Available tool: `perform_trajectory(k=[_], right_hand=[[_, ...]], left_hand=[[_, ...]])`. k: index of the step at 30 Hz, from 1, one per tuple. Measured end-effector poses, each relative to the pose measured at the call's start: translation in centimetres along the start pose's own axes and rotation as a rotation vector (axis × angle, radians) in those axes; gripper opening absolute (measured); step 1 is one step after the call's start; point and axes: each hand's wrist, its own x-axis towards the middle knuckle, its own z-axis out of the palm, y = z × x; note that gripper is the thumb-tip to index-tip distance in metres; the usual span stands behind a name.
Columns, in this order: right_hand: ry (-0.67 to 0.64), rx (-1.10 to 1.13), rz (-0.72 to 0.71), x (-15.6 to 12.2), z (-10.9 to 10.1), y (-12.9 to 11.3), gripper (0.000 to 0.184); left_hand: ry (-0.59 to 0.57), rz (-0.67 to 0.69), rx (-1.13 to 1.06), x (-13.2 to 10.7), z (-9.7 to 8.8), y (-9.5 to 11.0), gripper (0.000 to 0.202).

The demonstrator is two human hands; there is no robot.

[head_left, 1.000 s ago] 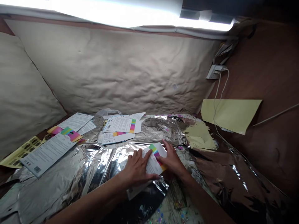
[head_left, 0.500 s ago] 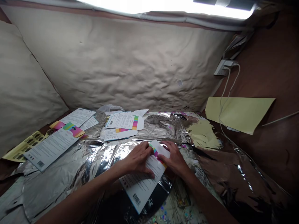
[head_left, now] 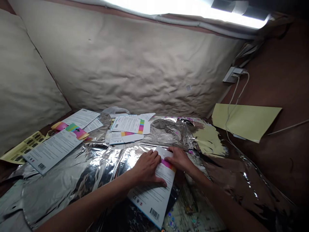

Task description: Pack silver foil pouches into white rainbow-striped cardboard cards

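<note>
A white printed card envelope (head_left: 154, 196) with a barcode at its near end and a coloured band by its flap lies slanted on the table in front of me. My left hand (head_left: 149, 168) grips its left edge, the thumb stretched across the printed face. At the far end, my right hand (head_left: 180, 159) pinches the white flap (head_left: 163, 152), thumb on top. The fingers beneath the envelope are hidden.
Crinkled silver foil (head_left: 60, 180) covers the table. Similar envelopes lie at the back (head_left: 130, 124) and on the left (head_left: 53, 149), near a yellow sticker sheet (head_left: 26, 146). Yellow paper (head_left: 246, 120) and white cables (head_left: 228, 119) hang at right.
The envelope has turned a little, its barcode end swinging right. Both hands have shifted slightly with it, and the right thumb has moved on the flap. The head view has tilted slightly.
</note>
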Motion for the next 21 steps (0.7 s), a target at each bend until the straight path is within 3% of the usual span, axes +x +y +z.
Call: perform_trajectory(k=[3, 7, 10, 15, 21], right_hand=[[0.085, -0.118, -0.061, -1.3, 1.1, -0.6, 0.015], [0.158, -0.267, -0.296, -3.1, 2.2, -0.1, 0.024], [0.153, -0.219, -0.395, -3.7, 2.2, 0.5, 0.026], [0.092, -0.062, -0.230, -3.3, 1.0, 0.5, 0.031], [0.052, -0.274, -0.148, -2.8, 0.5, -1.3, 0.020]], left_hand=[[0.022, -0.014, 0.016, -0.2, 0.1, 0.0, 0.082], [0.041, -0.014, 0.016, -0.5, 0.1, 0.3, 0.082], [0.049, -0.012, 0.000, -0.6, 0.1, 0.6, 0.082], [0.027, -0.017, -0.014, -0.8, 0.0, 1.2, 0.079], [0.007, -0.015, -0.002, -0.7, -0.1, 1.3, 0.078]])
